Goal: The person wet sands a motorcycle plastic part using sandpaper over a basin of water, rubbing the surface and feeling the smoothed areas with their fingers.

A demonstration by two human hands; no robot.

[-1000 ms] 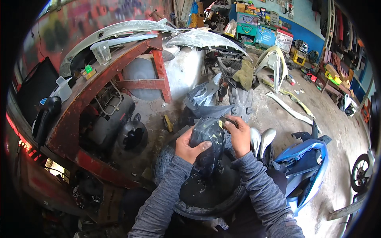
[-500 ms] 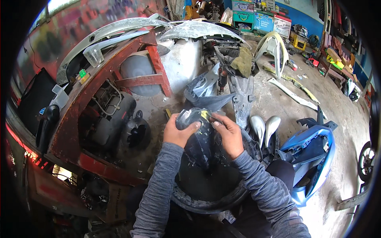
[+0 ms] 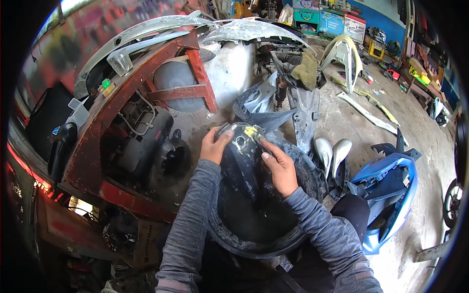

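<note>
A black plastic part (image 3: 239, 171), scuffed, with a yellow patch and a round hole near its top, is held upright over a black round tub (image 3: 264, 246) of dark liquid. My left hand (image 3: 215, 144) grips its upper left edge, thumb on the near face. My right hand (image 3: 277, 168) is closed on the upper right edge, index finger and thumb against the plastic; whether anything else is under those fingers I cannot tell.
A red wooden bench (image 3: 117, 93) with a clear cup (image 3: 118, 61) stands at left, a compressor (image 3: 144, 141) beneath it. Grey loose panels (image 3: 303, 122) lie beyond the tub; silver mirrors (image 3: 332, 156), a blue fairing (image 3: 386, 200) and a wheel (image 3: 453, 205) are at right.
The plastic part has risen and tilted, showing its round hole more clearly. My left hand has moved up and leftward; my right hand has shifted left and slightly down along the edge.
</note>
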